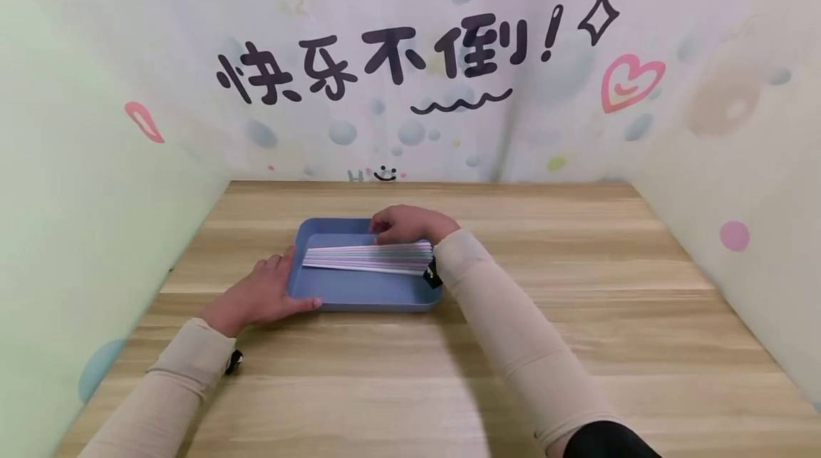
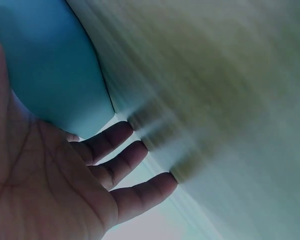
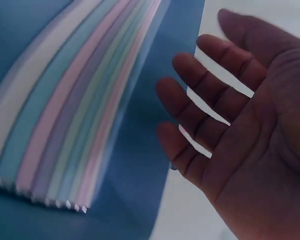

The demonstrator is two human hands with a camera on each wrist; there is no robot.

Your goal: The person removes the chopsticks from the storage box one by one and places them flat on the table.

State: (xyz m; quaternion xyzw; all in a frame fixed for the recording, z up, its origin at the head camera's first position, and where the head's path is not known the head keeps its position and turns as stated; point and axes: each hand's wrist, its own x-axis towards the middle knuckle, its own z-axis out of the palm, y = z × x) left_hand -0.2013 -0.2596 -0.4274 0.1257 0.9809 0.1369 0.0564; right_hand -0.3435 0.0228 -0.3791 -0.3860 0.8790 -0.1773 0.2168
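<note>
A blue rectangular tray lies on the table, with a row of long thin pastel sticks in it. White, teal, pink, lilac and green sticks lie side by side in the right wrist view. My left hand rests against the tray's left end, thumb at the front rim. In the left wrist view, its fingers are straight beside the blue tray wall. Above the tray's back right part is my right hand, close behind the sticks. Its fingers are loosely bent and hold nothing.
The wood-grain table extends around the tray on all sides. A printed white cloth stands along the back edge, and pale walls flank the table. Dark bands sit at both wrists.
</note>
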